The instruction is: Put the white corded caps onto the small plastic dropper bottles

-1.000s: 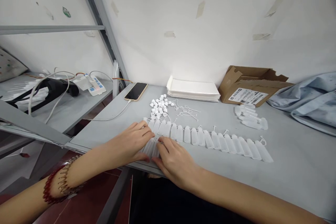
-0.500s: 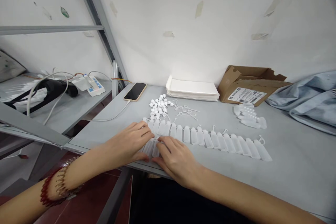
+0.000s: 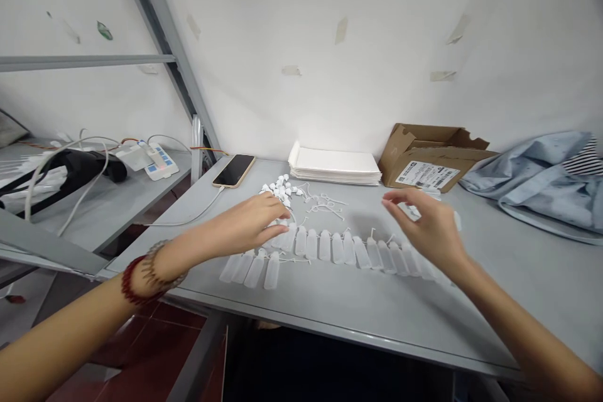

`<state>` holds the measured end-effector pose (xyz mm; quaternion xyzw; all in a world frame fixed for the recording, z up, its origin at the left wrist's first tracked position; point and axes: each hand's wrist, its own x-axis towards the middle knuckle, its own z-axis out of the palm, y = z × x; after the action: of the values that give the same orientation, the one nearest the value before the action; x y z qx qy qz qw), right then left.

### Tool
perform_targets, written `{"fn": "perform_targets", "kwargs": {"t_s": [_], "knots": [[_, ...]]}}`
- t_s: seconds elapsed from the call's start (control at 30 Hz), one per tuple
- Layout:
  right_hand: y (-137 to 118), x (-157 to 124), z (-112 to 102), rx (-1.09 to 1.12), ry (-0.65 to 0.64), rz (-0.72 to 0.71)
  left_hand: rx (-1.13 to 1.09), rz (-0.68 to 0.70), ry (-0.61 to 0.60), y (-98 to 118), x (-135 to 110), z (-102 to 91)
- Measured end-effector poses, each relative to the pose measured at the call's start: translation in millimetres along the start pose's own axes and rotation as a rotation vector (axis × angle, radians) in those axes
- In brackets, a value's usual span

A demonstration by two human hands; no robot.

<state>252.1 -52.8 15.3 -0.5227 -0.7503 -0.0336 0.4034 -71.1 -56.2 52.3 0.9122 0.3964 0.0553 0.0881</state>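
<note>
A long row of small translucent plastic bottles (image 3: 336,247) lies on its side across the grey table (image 3: 358,308). Several more bottles (image 3: 251,267) lie at the row's left end, near the front edge. My left hand (image 3: 249,223), with a red bead bracelet on the wrist, reaches over that end, its fingers stretched toward a pile of small white caps (image 3: 281,188). It holds nothing that I can see. My right hand (image 3: 428,227) hovers above the row's right end with its fingers spread and empty. Thin white plastic tethers (image 3: 325,205) lie behind the row.
A phone (image 3: 234,170) on a charging cable lies at the back left. Behind the bottles are a stack of white sheets (image 3: 335,164) and an open cardboard box (image 3: 431,157). Blue cloth (image 3: 532,179) lies at the right. A lower left shelf holds cables and a power strip (image 3: 153,159).
Both hands have lifted off the bottles near the front edge. The left went forward toward the caps, the right swung up and right. The view shifted slightly.
</note>
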Motion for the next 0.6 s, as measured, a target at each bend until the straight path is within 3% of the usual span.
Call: {"fn": "perform_targets", "kwargs": {"t_s": [0.13,0.27,0.43,0.6], "knots": [[63.9,14.5,-12.7,-0.092,-0.103,0.112,0.027,0.108,0.038,-6.1,51.1,16.3],[109.8,11.8,-16.5,-0.147,-0.073,0.26,-0.036,0.126,0.056,-9.6,93.8,31.7],[119.2,4.6,-17.3,-0.154,-0.115,0.287,-0.075,0.119,0.034,-5.5,128.1,42.1],[116.3,7.1,-14.3,-0.205,-0.174,0.245,-0.097,0.1,0.011,1.5,143.8,51.0]]}}
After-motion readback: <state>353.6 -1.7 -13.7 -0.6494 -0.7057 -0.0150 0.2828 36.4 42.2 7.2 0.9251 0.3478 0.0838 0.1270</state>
